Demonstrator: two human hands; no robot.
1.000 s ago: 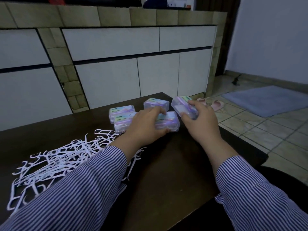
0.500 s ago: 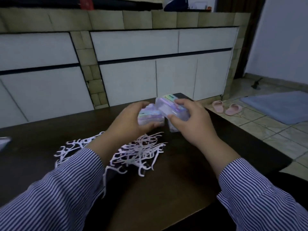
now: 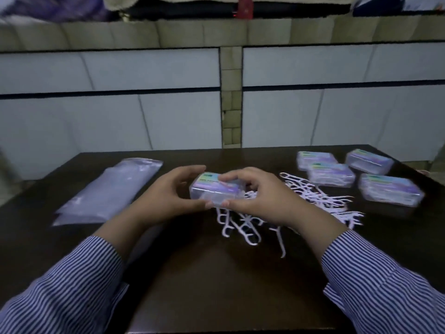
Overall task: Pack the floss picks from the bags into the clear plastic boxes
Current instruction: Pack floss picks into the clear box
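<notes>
while it hangs just above a loose heap of white floss picks point(image 3: 310, 201), the clear plastic box point(image 3: 216, 192) is gripped at its ends by the curled fingers of the left hand point(image 3: 166, 201) and right hand point(image 3: 262, 198). four more boxes point(image 3: 330, 174) lie on the dark table point(image 3: 216, 280) to the right, and a sealed bag point(image 3: 106, 191) lies to the left.

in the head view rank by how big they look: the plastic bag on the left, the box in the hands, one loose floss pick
1. plastic bag, largest.
2. clear plastic box, held by the left hand and right hand.
3. floss pick, smallest.

Clear box point(image 3: 215, 192) held above loose white floss picks point(image 3: 310, 201)
</notes>
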